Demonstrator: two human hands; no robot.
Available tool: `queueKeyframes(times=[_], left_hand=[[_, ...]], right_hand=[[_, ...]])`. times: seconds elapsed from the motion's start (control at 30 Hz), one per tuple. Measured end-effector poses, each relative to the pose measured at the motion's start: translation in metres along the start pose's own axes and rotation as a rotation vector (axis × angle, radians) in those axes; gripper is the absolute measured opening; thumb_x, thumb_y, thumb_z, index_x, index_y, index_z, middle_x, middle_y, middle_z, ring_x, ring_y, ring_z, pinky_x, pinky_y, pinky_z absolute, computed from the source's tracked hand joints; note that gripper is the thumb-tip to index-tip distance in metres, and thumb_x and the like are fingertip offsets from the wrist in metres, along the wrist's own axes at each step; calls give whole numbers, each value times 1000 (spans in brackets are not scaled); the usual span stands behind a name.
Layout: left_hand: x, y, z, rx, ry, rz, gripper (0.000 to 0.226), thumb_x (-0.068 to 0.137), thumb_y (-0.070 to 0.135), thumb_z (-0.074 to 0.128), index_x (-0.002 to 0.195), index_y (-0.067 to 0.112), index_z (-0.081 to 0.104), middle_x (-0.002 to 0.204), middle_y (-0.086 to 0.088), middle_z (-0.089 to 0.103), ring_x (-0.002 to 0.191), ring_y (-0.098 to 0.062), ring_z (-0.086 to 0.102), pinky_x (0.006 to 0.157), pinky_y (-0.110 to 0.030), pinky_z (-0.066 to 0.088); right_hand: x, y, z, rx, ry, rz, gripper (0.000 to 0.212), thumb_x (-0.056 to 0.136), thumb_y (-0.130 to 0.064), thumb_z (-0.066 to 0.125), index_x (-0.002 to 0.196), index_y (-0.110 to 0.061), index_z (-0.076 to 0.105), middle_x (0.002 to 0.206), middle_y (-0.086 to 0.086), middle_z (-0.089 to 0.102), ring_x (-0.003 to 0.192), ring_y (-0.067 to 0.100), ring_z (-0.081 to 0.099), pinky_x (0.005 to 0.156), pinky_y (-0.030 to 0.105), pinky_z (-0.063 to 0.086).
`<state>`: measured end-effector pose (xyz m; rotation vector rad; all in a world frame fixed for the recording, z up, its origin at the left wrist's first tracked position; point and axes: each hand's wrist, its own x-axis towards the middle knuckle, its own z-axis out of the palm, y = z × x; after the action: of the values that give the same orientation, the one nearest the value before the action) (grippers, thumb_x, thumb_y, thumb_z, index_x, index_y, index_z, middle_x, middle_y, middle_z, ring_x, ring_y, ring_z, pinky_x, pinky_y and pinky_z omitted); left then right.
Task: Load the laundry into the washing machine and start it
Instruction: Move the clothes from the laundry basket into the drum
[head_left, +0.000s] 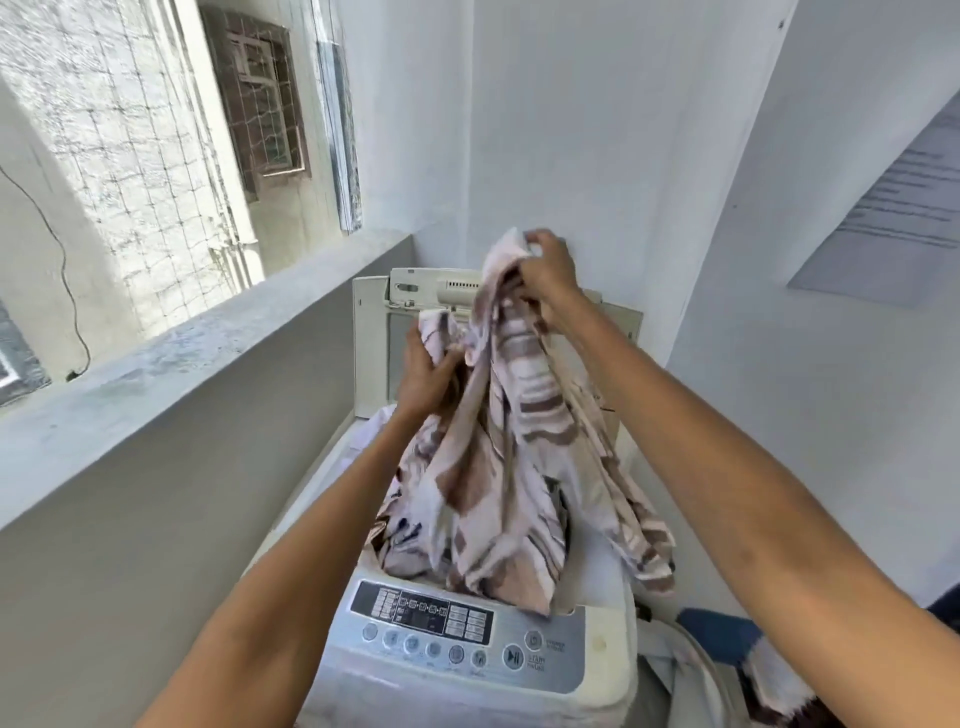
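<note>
Over the open washing machine (597, 654), a striped sheet (498, 493) hangs half in the tub, gripped by the left hand (428, 371) and, higher, the right hand (548, 270). Loading looks unfinished (more laundry (774, 680) waits at right); 1 start button (513, 657) looks unpressed.

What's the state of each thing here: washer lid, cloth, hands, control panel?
Washer lid: open, folded upright.
Striped cloth: held up, lower end draped into tub.
Left hand: gripping cloth.
Right hand: gripping cloth's top.
Control panel: untouched; display unreadable.
</note>
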<state>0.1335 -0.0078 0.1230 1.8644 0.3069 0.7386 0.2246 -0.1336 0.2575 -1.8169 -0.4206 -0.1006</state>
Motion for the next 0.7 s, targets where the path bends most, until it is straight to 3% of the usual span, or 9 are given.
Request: queueKeyframes(times=[0.07,0.17,0.27,0.33,0.4,0.5,0.57,0.63,0.7], left_hand=[[-1,12,-11,-130,51,-56,74,90,38,59,144,8,18,142,-9,38,132,-24,40,110,-42,34],[-3,29,-33,-275,-11,-95,76,94,37,54,148,14,6,125,3,50,111,-16,54,100,-36,44],[2,33,-45,-233,-153,-19,85,89,35,61,149,24,2,144,-8,37,125,-23,48,102,-39,45],[6,35,-45,-165,-207,34,90,80,34,73,145,27,11,137,-6,43,121,-21,52,98,-37,48],[7,34,-39,-85,-180,42,71,80,21,74,136,15,30,114,-1,55,99,-14,59,82,-28,53],[11,17,-34,21,-143,-55,24,87,4,60,107,13,52,88,-12,59,58,-10,58,53,-26,51],[18,-3,-40,120,-363,-171,19,88,2,57,99,14,48,82,-15,59,41,-5,56,43,-23,49],[17,-13,-51,239,-692,-269,15,91,12,60,103,12,50,80,-9,64,44,-5,61,44,-22,46],[15,-33,-59,307,-795,-244,23,92,24,60,104,4,61,83,-7,67,53,-6,64,48,-22,44]], right_hand=[[13,-34,8,170,10,-11,19,77,-18,54,91,-30,58,105,5,64,98,29,65,84,50,54],[49,-77,13,368,62,-98,20,66,-27,54,78,-42,59,106,9,68,97,32,66,86,52,54],[44,-128,5,509,114,-157,25,77,-15,55,82,-40,59,108,13,67,95,35,66,82,50,56],[33,-139,5,520,140,-161,28,80,-12,53,84,-39,58,109,14,65,95,34,66,82,50,57],[37,-122,8,509,161,-123,28,80,-12,52,86,-39,57,112,15,64,96,35,65,82,50,57],[21,-91,10,455,239,-43,30,82,-7,51,96,-33,56,117,13,61,101,32,63,86,47,56],[9,-69,6,263,266,-26,33,84,-7,50,111,-25,55,120,8,59,105,26,60,90,41,54],[3,-45,0,86,250,23,33,86,-7,52,117,-17,55,121,10,59,107,27,59,88,41,54],[-5,-25,-1,-1,228,89,29,84,-8,53,112,-17,58,116,13,62,103,30,62,83,44,57]])
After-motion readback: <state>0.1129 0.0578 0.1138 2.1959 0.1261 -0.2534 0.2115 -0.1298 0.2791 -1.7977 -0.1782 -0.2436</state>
